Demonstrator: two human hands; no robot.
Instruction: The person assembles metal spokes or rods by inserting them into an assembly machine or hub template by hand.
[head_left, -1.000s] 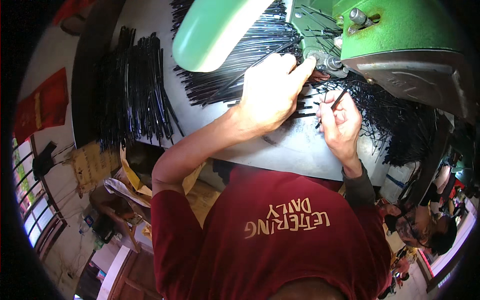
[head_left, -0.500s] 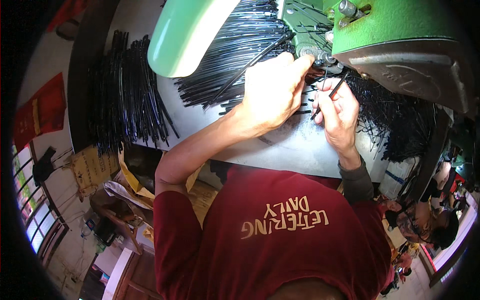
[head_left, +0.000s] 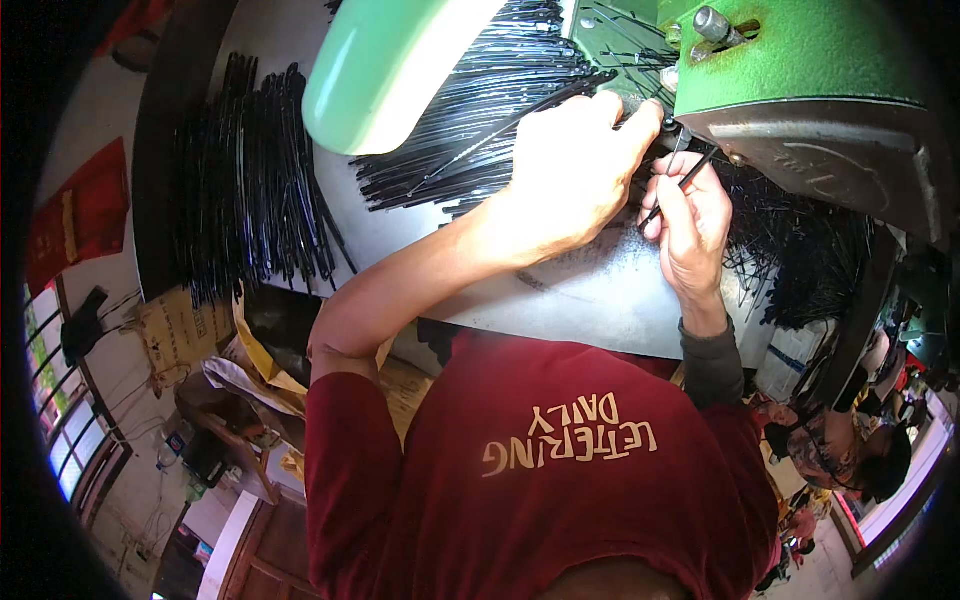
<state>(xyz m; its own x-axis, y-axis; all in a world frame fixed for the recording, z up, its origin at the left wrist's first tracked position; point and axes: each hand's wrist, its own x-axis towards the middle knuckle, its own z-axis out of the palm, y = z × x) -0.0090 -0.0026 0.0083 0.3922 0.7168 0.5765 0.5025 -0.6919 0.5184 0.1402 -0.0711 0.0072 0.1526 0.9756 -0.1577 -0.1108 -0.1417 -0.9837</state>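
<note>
My left hand [head_left: 575,170] reaches over the metal worktop to the green machine, back of the hand up. Its thumb and fingers are closed by the machine's small metal working parts; whatever they grip is hidden. Just right of it and nearer to me, my right hand [head_left: 694,225] is turned palm up. Between thumb and fingers it pinches a slim black rod [head_left: 703,163], slanting up to the right. A thinner wire-like piece [head_left: 679,143] rises beside that rod. One long black strip [head_left: 470,150] lies slantwise over the pile left of my left hand.
A dense pile of black strips [head_left: 430,180] and another bundle [head_left: 255,190] cover the worktop's left side. Tangled thin black pieces [head_left: 800,225] heap up on the right. Close above my hands are the green machine head [head_left: 800,60] and a pale green lamp [head_left: 370,80].
My left hand has shifted right, its fingertips closer under the machine head. My right hand has moved slightly right too, still pinching the black rod. The view has shifted a little.
</note>
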